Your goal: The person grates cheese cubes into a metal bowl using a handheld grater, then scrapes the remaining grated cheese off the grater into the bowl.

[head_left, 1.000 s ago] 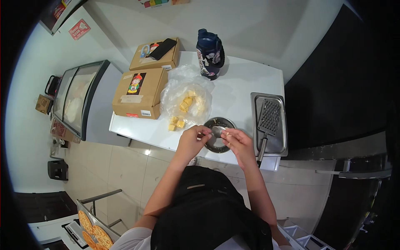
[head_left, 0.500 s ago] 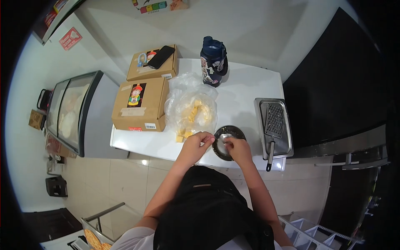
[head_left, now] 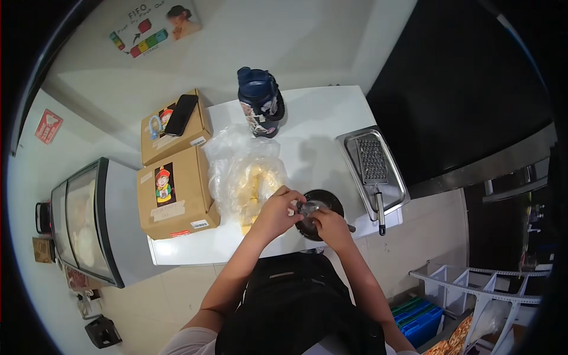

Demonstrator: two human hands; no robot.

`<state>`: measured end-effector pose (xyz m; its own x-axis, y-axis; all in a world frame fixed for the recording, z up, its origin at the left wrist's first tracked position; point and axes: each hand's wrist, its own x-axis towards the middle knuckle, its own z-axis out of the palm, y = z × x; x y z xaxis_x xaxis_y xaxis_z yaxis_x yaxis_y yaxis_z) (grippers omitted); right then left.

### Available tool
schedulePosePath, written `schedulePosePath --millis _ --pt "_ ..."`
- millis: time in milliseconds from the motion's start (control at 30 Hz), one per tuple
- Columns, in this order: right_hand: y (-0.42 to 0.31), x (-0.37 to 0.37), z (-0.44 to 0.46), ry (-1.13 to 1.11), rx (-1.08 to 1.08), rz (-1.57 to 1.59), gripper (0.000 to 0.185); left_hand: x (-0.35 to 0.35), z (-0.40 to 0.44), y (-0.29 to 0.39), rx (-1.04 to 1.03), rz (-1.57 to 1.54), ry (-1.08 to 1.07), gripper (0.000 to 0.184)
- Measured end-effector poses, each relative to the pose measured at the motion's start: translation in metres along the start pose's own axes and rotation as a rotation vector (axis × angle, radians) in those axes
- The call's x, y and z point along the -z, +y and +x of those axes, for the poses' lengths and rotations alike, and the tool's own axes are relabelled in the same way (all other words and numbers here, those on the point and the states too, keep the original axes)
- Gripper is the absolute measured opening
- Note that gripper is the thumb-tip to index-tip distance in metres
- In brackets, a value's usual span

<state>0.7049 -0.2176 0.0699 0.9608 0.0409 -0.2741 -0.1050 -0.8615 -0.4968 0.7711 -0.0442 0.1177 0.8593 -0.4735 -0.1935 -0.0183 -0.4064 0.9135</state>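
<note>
Head view: white table (head_left: 316, 115) fronts wall (head_left: 284, 44); left hand (head_left: 274, 215) and right hand (head_left: 333, 229) curl fingers (head_left: 289, 195), grip unclear.

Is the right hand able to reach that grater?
Probably yes: the grater lies in the tray, its handle jutting over the edge near the right hand; nothing seems in the way.

From the wearer's head, one wide-angle camera faces forward and steeply down, close above the black cloth garment (head_left: 296, 307), taking in both bare hands (head_left: 277, 216), the white flat-topped table (head_left: 325, 115) and the pale wall (head_left: 296, 38) beyond.
</note>
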Motion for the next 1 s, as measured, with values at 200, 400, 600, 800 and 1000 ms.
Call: schedulePosePath --millis 200,400,600,800,1000 --pt "0.019 0.029 -0.02 0.141 0.209 0.304 0.023 -0.018 0.015 0.011 -0.002 0.039 -0.038 0.024" --pt "0.085 0.128 -0.073 0.311 0.122 0.553 0.017 -0.11 0.015 0.054 0.121 -0.182 -0.358 0.064" --pt "0.166 0.164 -0.1 0.397 0.049 0.751 0.019 -0.223 0.033 0.049 0.039 -0.018 -0.176 0.094" --pt "0.181 0.15 -0.096 0.304 0.196 0.854 0.023 -0.234 0.042 0.06 0.319 -0.539 -0.065 0.092" --pt "0.198 0.148 -0.095 0.302 0.199 0.939 0.024 -0.247 0.041 0.064 0.46 -0.366 -0.193 0.083"
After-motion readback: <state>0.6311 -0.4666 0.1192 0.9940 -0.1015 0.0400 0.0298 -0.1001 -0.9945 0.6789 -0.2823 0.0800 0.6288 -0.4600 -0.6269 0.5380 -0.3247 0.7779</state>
